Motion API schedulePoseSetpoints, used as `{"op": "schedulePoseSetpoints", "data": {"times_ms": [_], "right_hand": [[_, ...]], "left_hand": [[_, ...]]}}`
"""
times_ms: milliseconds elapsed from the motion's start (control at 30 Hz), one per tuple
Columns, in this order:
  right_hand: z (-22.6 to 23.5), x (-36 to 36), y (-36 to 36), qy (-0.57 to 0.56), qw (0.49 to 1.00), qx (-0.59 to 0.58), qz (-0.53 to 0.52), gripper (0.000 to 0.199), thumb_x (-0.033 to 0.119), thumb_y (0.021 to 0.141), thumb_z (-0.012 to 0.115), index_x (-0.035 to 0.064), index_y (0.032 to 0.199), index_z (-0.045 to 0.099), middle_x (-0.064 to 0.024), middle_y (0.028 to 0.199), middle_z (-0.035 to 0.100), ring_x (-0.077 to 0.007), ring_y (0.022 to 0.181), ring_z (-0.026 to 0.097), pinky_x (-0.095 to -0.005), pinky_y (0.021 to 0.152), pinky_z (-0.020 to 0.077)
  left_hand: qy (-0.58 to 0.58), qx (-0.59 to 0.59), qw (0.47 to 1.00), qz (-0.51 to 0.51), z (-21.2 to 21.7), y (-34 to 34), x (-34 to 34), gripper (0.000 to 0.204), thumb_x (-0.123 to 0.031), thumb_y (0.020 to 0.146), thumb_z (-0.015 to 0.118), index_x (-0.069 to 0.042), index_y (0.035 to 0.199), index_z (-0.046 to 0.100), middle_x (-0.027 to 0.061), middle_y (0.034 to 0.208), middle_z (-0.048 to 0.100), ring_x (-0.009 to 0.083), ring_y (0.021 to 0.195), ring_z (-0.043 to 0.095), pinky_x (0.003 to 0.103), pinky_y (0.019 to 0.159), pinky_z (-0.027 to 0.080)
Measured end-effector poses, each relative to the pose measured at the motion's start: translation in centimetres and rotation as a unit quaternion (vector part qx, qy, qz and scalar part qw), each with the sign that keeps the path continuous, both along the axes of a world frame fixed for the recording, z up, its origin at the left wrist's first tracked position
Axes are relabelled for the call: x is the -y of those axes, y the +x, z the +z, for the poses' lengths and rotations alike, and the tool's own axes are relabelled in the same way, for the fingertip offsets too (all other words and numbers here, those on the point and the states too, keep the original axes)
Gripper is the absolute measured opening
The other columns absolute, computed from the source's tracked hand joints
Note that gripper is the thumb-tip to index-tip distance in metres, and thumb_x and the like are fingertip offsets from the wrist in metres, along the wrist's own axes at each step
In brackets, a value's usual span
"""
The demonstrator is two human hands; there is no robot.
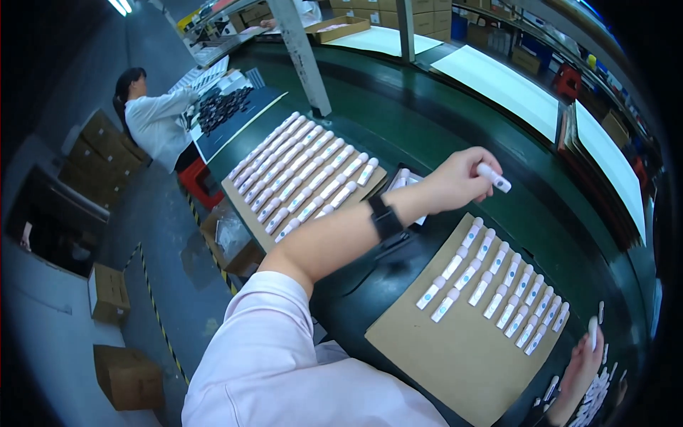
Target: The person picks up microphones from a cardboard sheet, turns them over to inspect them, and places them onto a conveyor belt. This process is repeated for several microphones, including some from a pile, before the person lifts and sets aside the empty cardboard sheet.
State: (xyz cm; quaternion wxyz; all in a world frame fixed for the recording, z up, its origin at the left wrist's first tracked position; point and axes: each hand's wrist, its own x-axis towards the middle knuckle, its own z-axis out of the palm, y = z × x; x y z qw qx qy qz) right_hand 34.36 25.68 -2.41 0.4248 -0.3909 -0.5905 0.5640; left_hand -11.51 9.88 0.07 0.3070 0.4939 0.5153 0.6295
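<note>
My left hand (pixel 461 179), a dark watch (pixel 385 217) on its wrist, is closed round a small white stick with a pale pink cap (pixel 494 178). It is raised above the dark green bench, beyond the brown cardboard sheet (pixel 427 356). Rows of similar capped sticks (pixel 512 270), most with a blue oval mark, lie on the far part of that sheet. At the lower right, my right hand (pixel 582 363) pinches a slim white piece (pixel 593 333) upright. Beside it lies a loose heap of small white pieces (pixel 596 398).
A second cardboard sheet (pixel 238 196) full of capped sticks lies to the left. Past it, a seated person (pixel 153 117) works near a pile of black parts (pixel 224 108). A metal post (pixel 302 60) rises from the bench. White boards (pixel 498 85) line the far edge.
</note>
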Motion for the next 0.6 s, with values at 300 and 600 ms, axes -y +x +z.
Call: {"op": "schedulePoseSetpoints", "data": {"times_ms": [300,600], "right_hand": [[2.7,18.3,-2.9,0.116,0.987,0.108,0.041,0.026,0.003,0.086,0.062,-0.0086,0.109,0.061,-0.0045,0.086,0.060,-0.0099,0.072,0.052,-0.0206,0.063,0.0404],[1.3,21.4,-9.1,0.098,0.974,0.091,0.184,0.024,-0.002,0.082,0.064,-0.0033,0.105,0.058,-0.0069,0.100,0.054,-0.0125,0.087,0.052,-0.0219,0.077,0.0422]], "left_hand": [[-0.021,0.024,0.999,0.014,-1.1,9.4,16.2,0.019,-0.007,0.089,0.064,-0.001,0.106,0.060,0.0057,0.092,0.065,0.0096,0.081,0.061,0.025,0.072,0.049],[-0.023,-0.077,0.996,0.045,-1.0,12.9,18.5,0.021,0.000,0.083,0.067,0.000,0.104,0.067,0.0102,0.098,0.068,0.0175,0.087,0.064,0.028,0.078,0.049]]}}
